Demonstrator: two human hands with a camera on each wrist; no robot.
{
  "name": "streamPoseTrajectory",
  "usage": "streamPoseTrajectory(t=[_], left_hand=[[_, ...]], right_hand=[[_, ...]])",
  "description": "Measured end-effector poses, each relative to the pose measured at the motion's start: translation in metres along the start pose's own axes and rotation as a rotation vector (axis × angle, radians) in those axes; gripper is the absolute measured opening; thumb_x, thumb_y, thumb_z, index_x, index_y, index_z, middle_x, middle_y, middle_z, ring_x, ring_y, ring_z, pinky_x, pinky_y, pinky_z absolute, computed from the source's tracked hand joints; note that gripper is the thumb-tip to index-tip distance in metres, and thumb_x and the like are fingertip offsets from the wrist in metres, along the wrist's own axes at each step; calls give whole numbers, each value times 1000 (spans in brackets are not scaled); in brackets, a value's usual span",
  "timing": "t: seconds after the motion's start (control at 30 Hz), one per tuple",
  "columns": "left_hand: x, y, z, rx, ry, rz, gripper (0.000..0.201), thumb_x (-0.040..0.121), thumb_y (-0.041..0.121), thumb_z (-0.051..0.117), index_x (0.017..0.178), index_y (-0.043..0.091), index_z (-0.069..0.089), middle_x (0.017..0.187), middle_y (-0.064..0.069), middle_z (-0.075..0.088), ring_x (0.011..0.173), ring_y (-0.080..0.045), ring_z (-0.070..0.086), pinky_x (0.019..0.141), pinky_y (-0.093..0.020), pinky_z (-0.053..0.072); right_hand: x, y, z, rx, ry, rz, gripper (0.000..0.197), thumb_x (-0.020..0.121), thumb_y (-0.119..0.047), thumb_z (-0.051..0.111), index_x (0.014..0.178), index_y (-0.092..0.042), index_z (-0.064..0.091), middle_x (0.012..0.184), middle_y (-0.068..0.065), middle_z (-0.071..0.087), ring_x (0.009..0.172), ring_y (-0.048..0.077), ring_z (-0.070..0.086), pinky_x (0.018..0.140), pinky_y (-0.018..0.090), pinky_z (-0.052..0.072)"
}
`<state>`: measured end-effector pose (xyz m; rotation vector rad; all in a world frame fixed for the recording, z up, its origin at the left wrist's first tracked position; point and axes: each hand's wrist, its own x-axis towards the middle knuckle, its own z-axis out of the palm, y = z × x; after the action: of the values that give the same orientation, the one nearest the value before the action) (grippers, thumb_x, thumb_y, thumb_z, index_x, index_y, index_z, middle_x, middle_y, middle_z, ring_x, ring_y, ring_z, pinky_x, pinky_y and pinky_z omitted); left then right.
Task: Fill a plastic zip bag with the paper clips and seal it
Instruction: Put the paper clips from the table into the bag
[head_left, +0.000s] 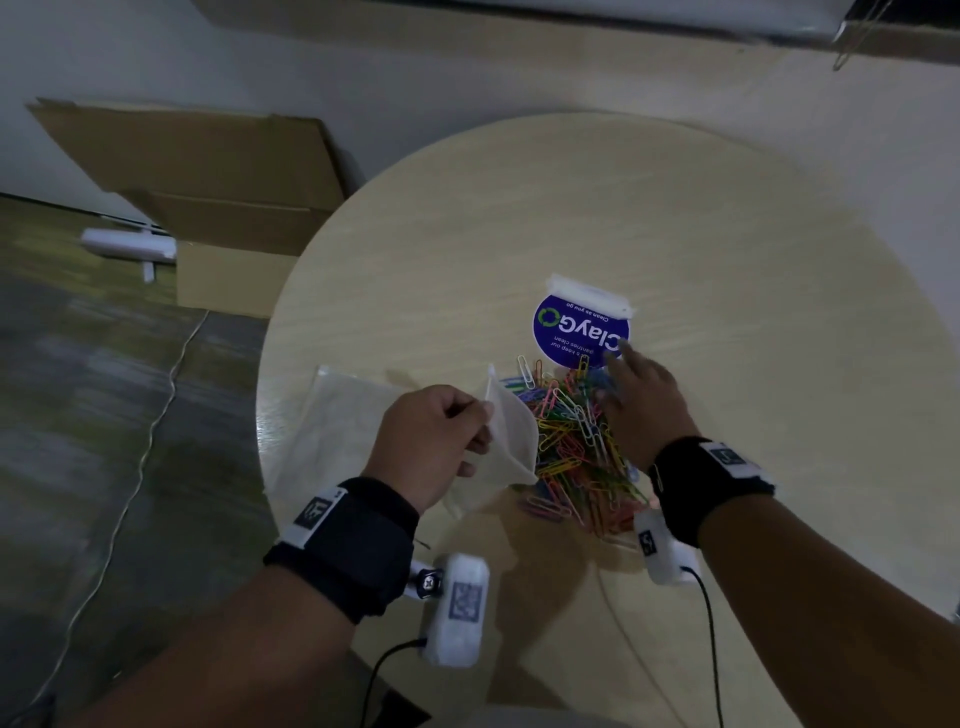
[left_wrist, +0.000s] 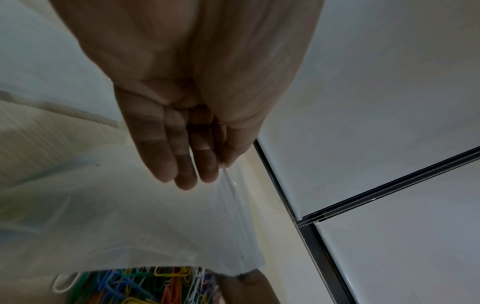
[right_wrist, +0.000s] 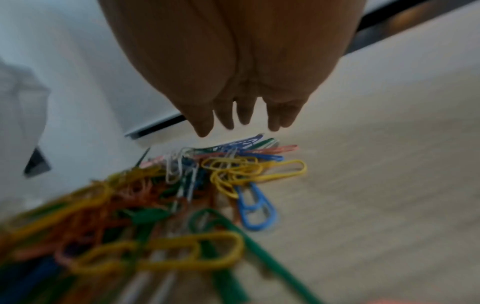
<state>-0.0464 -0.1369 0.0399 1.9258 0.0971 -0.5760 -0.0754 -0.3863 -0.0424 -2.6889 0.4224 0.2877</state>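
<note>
A heap of coloured paper clips (head_left: 576, 447) lies in the middle of the round table (head_left: 727, 218); the right wrist view shows the same paper clips (right_wrist: 182, 195) close up. My left hand (head_left: 441, 441) pinches the rim of a clear zip bag (head_left: 511, 431), held with its mouth toward the heap. In the left wrist view the fingers (left_wrist: 182, 164) lie against the bag (left_wrist: 130, 226). My right hand (head_left: 639, 400) hovers over the far right of the heap, its fingers (right_wrist: 233, 117) straight and holding nothing.
A blue round "ClayGo" sign in a white stand (head_left: 582, 327) lies just beyond the clips. More clear bags (head_left: 332, 421) lie flat at the table's left edge. Flattened cardboard boxes (head_left: 218, 208) and a white cable (head_left: 130, 467) are on the floor to the left.
</note>
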Motion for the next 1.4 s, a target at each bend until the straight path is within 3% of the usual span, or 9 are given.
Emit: streamPoseTrajectory(t=[0.2,0.3,0.4,0.53,0.7,0.87,1.17,1.27,1.4], left_hand=[[2,-3,-1,4,7,13,24,95,24,65,74,13,68,68,-1,72,73,-21,73,53,-25,53],[3,-5,-2,-2,6,7,24,95,24,65,75,12,68,69,-1,72,73,-20,73,53,-27,53],[2,-5,-1,-5,3,2,23,95,24,65,77,11,69,69,-1,72,73,-20,73,54,-28,54],[1,-4,3,8,2,-2,22,96,25,65,78,11,69,71,-1,72,73,-18,73,55,-29,56],[3,-3,5,25,-11,2,24,96,25,63,79,10,69,72,-3,73,73,-16,72,55,-28,57],[4,-2,5,33,-11,8,26,96,28,63,80,9,69,74,-4,73,75,-18,72,56,-29,58],[7,7,17,5,-17,13,25,97,26,63,80,8,69,70,-4,72,73,-19,71,58,-33,60],[7,11,22,23,-9,24,25,97,26,63,80,9,71,71,-3,73,73,-19,72,59,-34,62],[7,14,25,28,6,30,22,98,22,61,82,9,71,73,-5,73,73,-20,73,58,-35,62]], right_hand=[[-29,-3,1,-44,65,-66,39,93,-28,50,132,-25,52,121,8,60,107,32,47,94,39,41],[-34,3,-1,-12,136,150,56,90,-54,47,132,-17,51,127,12,56,112,35,47,96,43,39],[-33,-11,-3,-30,19,306,84,74,-79,43,131,-17,48,124,16,48,111,38,44,94,46,41],[-34,-28,5,-9,-13,171,57,82,-58,56,129,-26,53,115,10,51,105,33,47,93,41,43],[-35,-30,-3,47,-26,121,33,91,-32,54,122,-22,62,107,8,59,97,29,58,84,36,48],[-44,-29,-24,91,-2,109,29,91,-28,54,116,-22,66,115,7,67,99,28,61,86,35,49],[-69,-59,-86,244,125,-96,17,84,-22,64,98,-21,74,92,-1,73,73,12,57,66,23,37],[-72,-77,-93,213,86,-183,15,81,-19,64,91,-20,75,83,1,73,72,18,62,64,30,47],[-63,-86,-80,25,-74,-212,18,77,-26,59,85,-17,72,77,3,69,69,21,57,61,34,46]])
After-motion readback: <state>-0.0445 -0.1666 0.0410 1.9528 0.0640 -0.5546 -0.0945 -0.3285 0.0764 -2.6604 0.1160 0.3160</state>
